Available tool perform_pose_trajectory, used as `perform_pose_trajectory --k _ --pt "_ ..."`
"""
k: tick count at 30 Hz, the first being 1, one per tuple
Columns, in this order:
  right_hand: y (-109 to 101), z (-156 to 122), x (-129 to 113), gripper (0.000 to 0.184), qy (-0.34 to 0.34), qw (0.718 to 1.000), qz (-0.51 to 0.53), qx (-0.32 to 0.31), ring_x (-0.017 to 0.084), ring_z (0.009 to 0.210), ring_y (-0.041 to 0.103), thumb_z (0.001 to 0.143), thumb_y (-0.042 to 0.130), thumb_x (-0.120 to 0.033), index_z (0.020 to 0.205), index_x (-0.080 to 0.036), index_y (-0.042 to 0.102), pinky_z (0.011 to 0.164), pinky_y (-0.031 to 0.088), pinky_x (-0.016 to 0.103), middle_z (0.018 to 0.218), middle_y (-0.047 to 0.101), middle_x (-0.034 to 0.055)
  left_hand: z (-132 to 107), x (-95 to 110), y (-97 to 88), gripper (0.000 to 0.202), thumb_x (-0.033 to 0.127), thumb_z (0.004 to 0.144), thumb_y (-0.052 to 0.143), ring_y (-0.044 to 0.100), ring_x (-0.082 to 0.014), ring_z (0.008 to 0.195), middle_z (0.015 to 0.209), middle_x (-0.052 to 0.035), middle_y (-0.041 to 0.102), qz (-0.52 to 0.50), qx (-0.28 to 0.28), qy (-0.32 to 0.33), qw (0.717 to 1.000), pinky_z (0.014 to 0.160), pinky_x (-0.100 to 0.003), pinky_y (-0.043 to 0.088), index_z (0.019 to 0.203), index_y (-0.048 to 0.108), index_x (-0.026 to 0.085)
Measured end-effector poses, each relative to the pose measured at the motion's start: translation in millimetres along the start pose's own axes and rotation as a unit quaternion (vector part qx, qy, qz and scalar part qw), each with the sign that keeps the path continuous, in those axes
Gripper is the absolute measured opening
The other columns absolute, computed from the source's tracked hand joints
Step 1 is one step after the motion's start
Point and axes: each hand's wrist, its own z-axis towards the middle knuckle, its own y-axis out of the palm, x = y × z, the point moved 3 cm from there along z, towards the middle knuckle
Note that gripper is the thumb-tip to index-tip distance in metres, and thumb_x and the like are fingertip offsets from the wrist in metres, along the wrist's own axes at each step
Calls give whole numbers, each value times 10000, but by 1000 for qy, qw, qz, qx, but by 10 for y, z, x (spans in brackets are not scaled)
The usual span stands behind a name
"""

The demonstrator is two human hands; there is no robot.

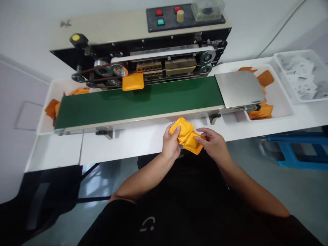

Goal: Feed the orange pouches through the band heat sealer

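Note:
My left hand (pixel 171 142) is closed around a few small orange pouches (pixel 185 128), its thumb pressed on the top one. Between the thumb and fingers of my right hand (pixel 213 142) is the edge of another orange pouch (pixel 193 143), which overlaps the left hand's stack. Both hands are in front of the table edge, just below a green conveyor belt (pixel 164 99). On the belt's far side, a single orange pouch (pixel 133 82) sits with its upper edge at the rollers of a band sealing machine (pixel 143 44).
White bins with orange pouches stand at the belt's left end (pixel 43 119) and right end (pixel 283 99). Farther right, a clear tray (pixel 282 68) contains white pieces. A metal plate (pixel 239 89) covers the belt's right end. A blue stool (pixel 302 164) is below the table.

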Motion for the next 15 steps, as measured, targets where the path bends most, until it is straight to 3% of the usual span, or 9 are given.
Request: perform_pose_trajectory --k 5,10,12,15 --pt "-230 33 -49 471 36 995 92 21 201 844 713 829 882 -520 1196 -231 827 735 611 323 1041 772 67 32 36 -83 514 453 760 997 752 -206 982 1078 -44 785 3 -7 15 1000 915 -333 598 1130 733 214" --pt "-456 41 -201 514 3 992 128 9 165 934 702 878 856 -432 1376 -335 774 853 611 313 1224 725 33 6 33 -186 516 454 779 992 753 -201 992 1114 -49 786 10 -15 5 1000 930 -342 602 1160 736 217" --pt "-500 22 -259 377 -9 995 98 -15 177 977 704 905 831 -421 1268 -320 817 893 601 324 1232 731 39 -14 18 -229 515 450 789 988 757 -205 1008 1128 -53 787 15 -25 -8 1000 949 -353 602 1174 739 215" --pt "-525 -6 -309 204 -10 997 55 -56 196 940 710 897 845 -432 1019 -268 838 886 592 345 1056 760 43 -48 -17 -329 510 441 802 981 765 -221 1005 1108 -60 792 24 -33 -50 998 945 -370 611 1185 743 204"
